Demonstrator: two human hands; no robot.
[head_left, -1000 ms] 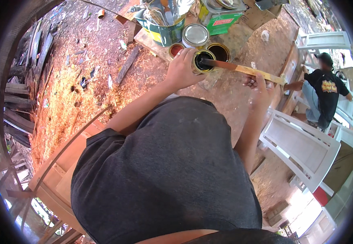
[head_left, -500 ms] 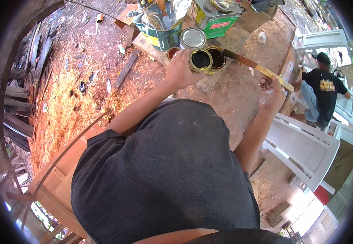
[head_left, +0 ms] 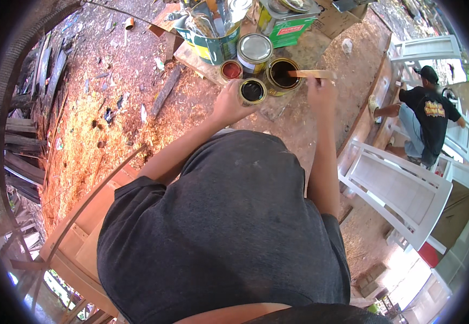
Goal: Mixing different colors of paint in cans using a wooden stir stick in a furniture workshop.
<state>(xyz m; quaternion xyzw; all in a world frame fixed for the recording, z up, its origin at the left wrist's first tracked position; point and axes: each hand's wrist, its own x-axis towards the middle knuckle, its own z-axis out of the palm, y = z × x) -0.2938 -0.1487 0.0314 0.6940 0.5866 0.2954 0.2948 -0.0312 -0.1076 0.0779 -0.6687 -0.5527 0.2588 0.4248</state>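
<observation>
My left hand (head_left: 228, 104) is closed around a small open can of black paint (head_left: 253, 103), held just off the board's near edge. Closed around the upper part of a flat wooden stick (head_left: 316, 74), my right hand (head_left: 322, 94) is just right of a larger open can (head_left: 283, 92). The stick's lower end is down inside this larger can, whose contents look dark brown; its tip is hidden there. A small can with red contents (head_left: 231, 70) stands next to my left hand. Behind it is a lidded round tin (head_left: 255, 49).
A cut-open metal container (head_left: 229, 47) with brushes stands at the back beside a green-and-white square tin (head_left: 288, 33). At right, a person in a dark shirt (head_left: 433, 110) crouches among white panels (head_left: 396, 186). Wood scraps (head_left: 167, 92) and shavings lie on the ground at left.
My right hand has moved left and up, bringing the stick's dark end down into the larger can. My left hand has shifted the small can slightly left and nearer, away from the larger can.
</observation>
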